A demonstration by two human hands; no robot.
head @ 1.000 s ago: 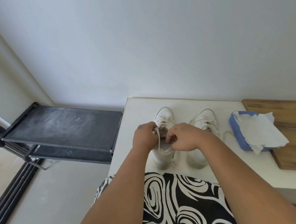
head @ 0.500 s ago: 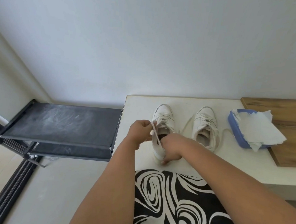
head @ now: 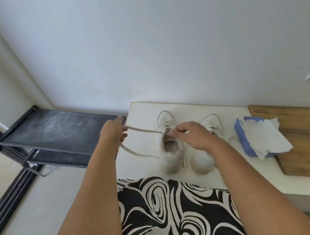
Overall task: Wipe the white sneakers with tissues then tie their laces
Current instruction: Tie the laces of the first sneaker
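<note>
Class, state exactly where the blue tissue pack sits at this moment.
In the head view, the blue tissue pack lies on the right of the white table, just right of the right sneaker, overlapping the wooden board.

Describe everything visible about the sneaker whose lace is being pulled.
The left white sneaker stands upright on the white tabletop, toe toward the wall, beside its partner. It looks like off-white leather with a thick sole and open collar. Its lace is drawn leftward in a loop held by the left hand; the right hand pinches the lace at the tongue.
</note>
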